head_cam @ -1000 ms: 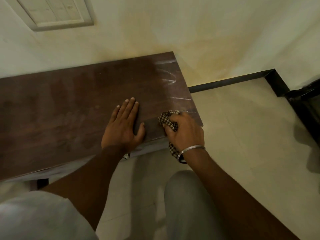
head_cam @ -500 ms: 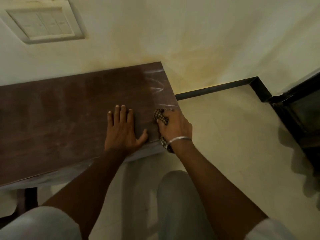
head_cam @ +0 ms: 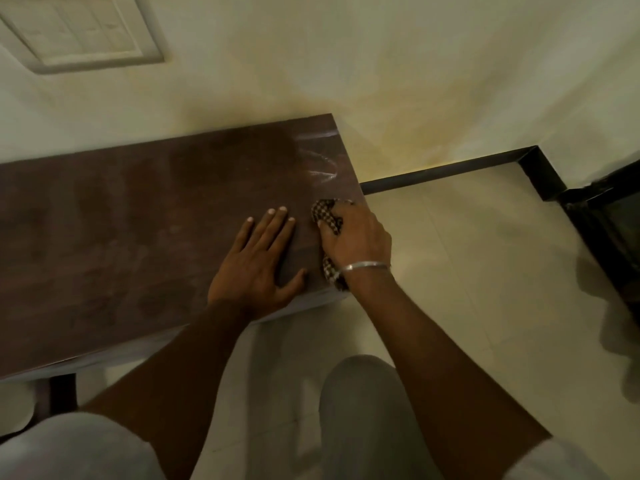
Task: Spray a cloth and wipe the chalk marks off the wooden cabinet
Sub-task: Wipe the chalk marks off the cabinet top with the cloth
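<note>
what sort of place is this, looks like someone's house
Probably a room in a home: a wooden cabinet stands against a painted wall with a switch plate, on a pale tiled floor edged with dark skirting. The right hand grips a checked cloth on the cabinet top.

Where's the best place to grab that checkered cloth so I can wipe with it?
Grab the cloth by its bunched middle, from above, as the right hand does. It lies crumpled on the flat cabinet top, so only its upper side is free, and a top grip probably lets you press down while wiping.
</note>
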Available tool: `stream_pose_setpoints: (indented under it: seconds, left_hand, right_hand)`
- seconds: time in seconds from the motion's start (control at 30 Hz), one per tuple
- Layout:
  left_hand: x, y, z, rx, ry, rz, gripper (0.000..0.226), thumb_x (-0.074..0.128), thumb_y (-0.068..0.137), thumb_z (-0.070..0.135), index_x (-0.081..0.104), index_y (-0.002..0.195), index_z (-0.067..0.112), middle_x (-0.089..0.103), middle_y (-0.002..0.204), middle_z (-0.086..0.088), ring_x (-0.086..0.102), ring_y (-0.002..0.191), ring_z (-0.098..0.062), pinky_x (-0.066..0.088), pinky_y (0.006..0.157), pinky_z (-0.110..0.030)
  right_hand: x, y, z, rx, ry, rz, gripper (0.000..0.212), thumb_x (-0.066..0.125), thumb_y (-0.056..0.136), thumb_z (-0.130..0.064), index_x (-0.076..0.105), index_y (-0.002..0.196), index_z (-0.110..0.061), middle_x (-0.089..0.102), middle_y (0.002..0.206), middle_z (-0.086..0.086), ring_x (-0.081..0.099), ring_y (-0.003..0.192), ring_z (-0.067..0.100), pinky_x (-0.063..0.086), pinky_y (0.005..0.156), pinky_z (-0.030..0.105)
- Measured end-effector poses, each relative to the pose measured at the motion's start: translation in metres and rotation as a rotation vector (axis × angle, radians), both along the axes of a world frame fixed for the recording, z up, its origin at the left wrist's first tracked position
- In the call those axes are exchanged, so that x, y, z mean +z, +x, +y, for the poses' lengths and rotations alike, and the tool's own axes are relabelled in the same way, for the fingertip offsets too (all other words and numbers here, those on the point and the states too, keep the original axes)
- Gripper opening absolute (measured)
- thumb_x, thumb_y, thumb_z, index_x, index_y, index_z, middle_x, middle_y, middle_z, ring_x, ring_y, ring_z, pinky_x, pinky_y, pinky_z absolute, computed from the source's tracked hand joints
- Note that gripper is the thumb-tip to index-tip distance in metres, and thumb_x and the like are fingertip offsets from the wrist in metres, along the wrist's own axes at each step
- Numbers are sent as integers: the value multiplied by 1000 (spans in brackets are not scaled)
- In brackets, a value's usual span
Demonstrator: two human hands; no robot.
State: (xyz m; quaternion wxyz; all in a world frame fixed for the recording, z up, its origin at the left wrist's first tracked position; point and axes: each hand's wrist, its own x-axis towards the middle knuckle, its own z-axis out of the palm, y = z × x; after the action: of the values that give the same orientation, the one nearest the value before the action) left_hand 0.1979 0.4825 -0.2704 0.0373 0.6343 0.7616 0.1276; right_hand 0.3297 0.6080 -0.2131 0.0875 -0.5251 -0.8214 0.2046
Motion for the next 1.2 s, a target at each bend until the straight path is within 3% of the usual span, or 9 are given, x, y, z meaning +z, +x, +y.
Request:
stream_pose_setpoints:
  seconds: [0.1,0.37,0.57,0.73,1.0,1.2]
  left_hand:
    - [1,-1,0,8,1,-32,84,39,92,62,25,159,14,16,168,-5,9,156,-17,13,126,-48]
    - [-1,-1,0,20,60,-61,81,45,92,58,31,157,13,21,167,-5,15,155,-18,16,125,-47]
    - [1,0,-1,56,31,-55,78,42,93,58,31,158,16,21,167,-3,14,155,-16,13,126,-49]
    - [5,3,-4,186,6,-60,79,37,93,60,29,158,17,18,168,-1,10,156,-15,8,125,-54]
    - [4,0,-2,177,-5,-78,75,37,95,56,29,158,16,18,168,-2,10,156,-16,8,125,-54]
    - [6,1,-2,177,-15,-82,72,36,97,51,30,158,15,19,168,-3,10,156,-17,9,124,-56]
  right_hand:
    - [5,-13,13,42,-18,-1,33,55,93,-44,61,120,-28,59,122,3,57,109,25,45,87,36]
    - [-6,-4,7,15,2,31,30,52,91,-53,64,110,-33,61,112,-2,60,99,21,48,83,36]
    - [4,-46,36,77,12,25,31,60,90,-44,64,117,-28,62,122,-1,58,112,21,45,90,33]
    - [4,-22,17,58,7,2,27,59,88,-49,66,110,-33,64,112,-2,61,101,22,47,83,33]
    - [19,-81,54,90,1,48,37,55,94,-43,63,123,-22,61,127,5,54,118,23,41,94,29]
    - [18,-62,40,81,-5,-4,30,58,93,-43,66,116,-27,63,120,2,59,110,21,44,88,29]
